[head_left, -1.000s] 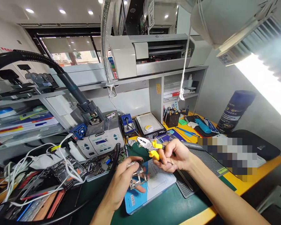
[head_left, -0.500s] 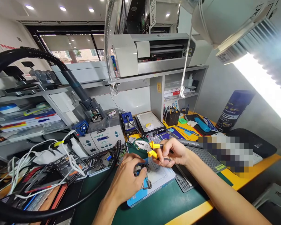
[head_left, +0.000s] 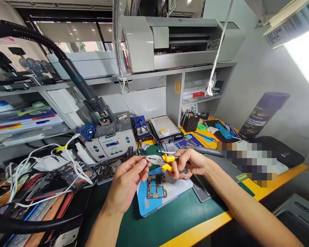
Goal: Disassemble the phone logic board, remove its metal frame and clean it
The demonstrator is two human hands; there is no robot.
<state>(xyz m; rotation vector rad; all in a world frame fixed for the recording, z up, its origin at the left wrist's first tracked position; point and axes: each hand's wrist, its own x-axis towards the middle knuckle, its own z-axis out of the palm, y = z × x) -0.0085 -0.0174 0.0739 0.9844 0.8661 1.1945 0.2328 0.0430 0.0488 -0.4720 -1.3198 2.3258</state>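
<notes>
My right hand [head_left: 189,164] is closed around the handles of combination pliers [head_left: 156,160] with yellow and black grips. Their metal jaws point left, towards my left hand [head_left: 130,178]. The thumb and fingers of that hand are pinched together at the jaw tips, at a small piece too tiny to name. Below both hands a phone circuit board [head_left: 150,195] with cut-out openings lies flat on a blue and white pack [head_left: 179,192]. Nothing touches the board.
A green mat [head_left: 134,230] covers the yellow bench. To the left stand a soldering station [head_left: 113,145], tangled white cables [head_left: 69,161] and a thick black hose [head_left: 41,224]. Perforated grey plates [head_left: 204,197] lie at the right, with a spray can [head_left: 264,115] behind. A white cord [head_left: 218,51] hangs overhead.
My left hand has lifted off the circuit board and come up to the plier tips, uncovering the board. The right hand still holds the pliers. The camera view has shifted.
</notes>
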